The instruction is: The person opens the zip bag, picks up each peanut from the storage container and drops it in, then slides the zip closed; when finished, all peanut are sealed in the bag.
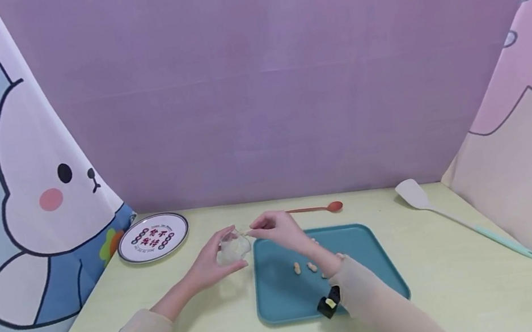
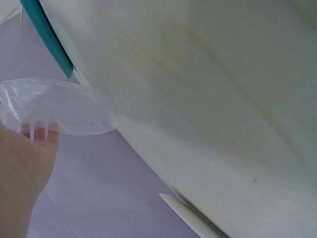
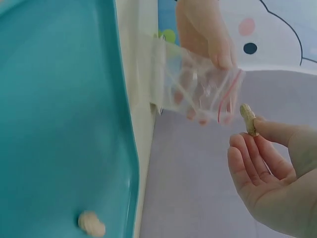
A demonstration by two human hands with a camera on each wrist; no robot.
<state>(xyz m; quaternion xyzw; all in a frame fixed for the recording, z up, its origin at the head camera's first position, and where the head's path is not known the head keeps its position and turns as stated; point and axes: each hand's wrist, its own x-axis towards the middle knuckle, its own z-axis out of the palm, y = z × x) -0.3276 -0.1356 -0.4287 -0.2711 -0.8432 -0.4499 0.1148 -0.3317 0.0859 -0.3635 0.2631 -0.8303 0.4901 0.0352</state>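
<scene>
A clear zip bag (image 3: 171,82) with a red line near its mouth is held in my left hand (image 1: 210,261), its fingers curled around the bag. The left wrist view shows the bag (image 2: 64,106) hanging from those fingers. Between thumb and fingertips my right hand (image 3: 277,168) pinches a peanut (image 3: 248,120), just outside the bag's mouth and apart from it. In the head view the right hand (image 1: 282,229) is above the tray's back left corner. Several peanuts (image 1: 297,268) lie on the teal tray (image 1: 287,306), partly hidden by my right arm.
At the back left lies a white plate (image 1: 153,238) with a dark rim and red writing. A red spoon (image 1: 334,207) rests behind the tray. Off to the right is a spatula (image 1: 465,222) with a mint handle. A purple curtain (image 1: 244,89) closes off the back.
</scene>
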